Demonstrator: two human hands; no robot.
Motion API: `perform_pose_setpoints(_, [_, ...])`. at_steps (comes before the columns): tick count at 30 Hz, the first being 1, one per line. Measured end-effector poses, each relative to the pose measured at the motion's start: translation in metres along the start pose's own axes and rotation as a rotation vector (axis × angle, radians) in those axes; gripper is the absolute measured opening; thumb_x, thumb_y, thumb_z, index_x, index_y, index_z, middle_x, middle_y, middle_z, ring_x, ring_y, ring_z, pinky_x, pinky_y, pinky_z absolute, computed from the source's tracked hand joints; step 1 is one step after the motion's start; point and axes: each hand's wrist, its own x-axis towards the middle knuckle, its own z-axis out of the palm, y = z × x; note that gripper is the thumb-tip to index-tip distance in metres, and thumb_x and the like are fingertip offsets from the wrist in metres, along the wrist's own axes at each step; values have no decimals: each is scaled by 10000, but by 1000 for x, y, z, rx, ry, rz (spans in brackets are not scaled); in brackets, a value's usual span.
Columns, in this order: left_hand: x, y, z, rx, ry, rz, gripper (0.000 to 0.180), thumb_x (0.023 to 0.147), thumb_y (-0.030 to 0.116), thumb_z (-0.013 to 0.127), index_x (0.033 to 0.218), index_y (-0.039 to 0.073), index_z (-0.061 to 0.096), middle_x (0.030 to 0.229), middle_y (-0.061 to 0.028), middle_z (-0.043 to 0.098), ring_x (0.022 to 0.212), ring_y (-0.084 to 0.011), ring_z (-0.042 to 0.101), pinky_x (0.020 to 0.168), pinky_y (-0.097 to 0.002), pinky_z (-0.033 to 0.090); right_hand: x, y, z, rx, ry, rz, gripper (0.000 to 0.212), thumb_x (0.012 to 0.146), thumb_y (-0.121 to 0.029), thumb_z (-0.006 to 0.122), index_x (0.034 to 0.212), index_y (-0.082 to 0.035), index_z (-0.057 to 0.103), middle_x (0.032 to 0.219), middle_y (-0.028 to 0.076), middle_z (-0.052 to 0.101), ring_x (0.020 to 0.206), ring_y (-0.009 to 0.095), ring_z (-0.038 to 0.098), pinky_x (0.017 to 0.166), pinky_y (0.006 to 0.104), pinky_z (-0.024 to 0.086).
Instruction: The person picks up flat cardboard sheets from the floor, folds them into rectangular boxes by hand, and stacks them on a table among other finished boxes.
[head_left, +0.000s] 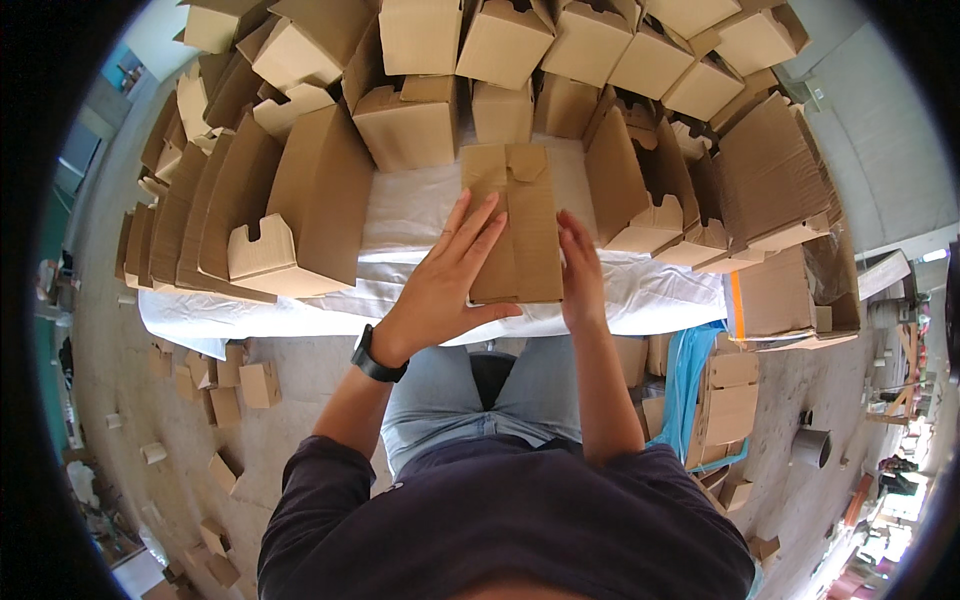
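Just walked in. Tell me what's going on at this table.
A person presses a flat cardboard box blank down on a table covered in white cloth. The left hand lies spread on the blank's left side; the right hand holds its right edge. Folded cardboard boxes are stacked around the table, and small ones litter the floor.

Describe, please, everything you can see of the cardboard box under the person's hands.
The cardboard box is plain brown corrugated board, long and narrow, lying on the white cloth that covers the table. Its far end shows folded flaps with a small notch between them. The left hand lies flat with spread fingers on its left side and top; the right hand presses edge-on against its right side. Stacks of similar brown boxes surround it on three sides.
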Motion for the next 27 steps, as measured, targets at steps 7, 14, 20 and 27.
perform_pose_setpoints(7, [-9, -8, 2, -108, 68, -34, 914, 718, 298, 832, 1456, 20, 369, 1555, -175, 261, 1477, -389, 113, 1165, -461, 219, -29, 23, 5, -77, 114, 250, 543, 994, -367, 539, 1373, 4, 424, 1266, 73, 536, 1159, 162, 498, 997, 310, 376])
perform_pose_setpoints(14, [-22, -12, 4, -266, 286, -27, 819, 838, 238, 732, 1485, -7, 294, 1569, -206, 230, 1469, -366, 181, 1164, -419, 206, -21, -5, 7, 5, 125, -201, 490, 899, -101, 685, 1325, -14, 458, 1200, 66, 549, 1117, 156, 522, 997, 286, 396])
perform_pose_setpoints(20, [-76, -36, 60, -456, 245, -330, 934, 833, 174, 750, 1526, 7, 147, 1596, -184, 149, 1471, -312, 180, 1169, -442, 206, -26, -74, 21, -725, 9, -623, 323, 826, 106, 635, 1115, -39, 629, 1104, 87, 667, 979, 191, 638, 880, 309, 497])
perform_pose_setpoints(27, [-60, -73, 43, -485, 312, -338, 1163, 692, 125, 873, 1547, 80, 85, 1611, -134, 134, 1473, -291, 179, 1162, -477, 223, 1, -83, 18, -1112, -375, -934, 400, 655, 141, 543, 992, -35, 667, 962, 114, 700, 892, 318, 655, 787, 389, 522])
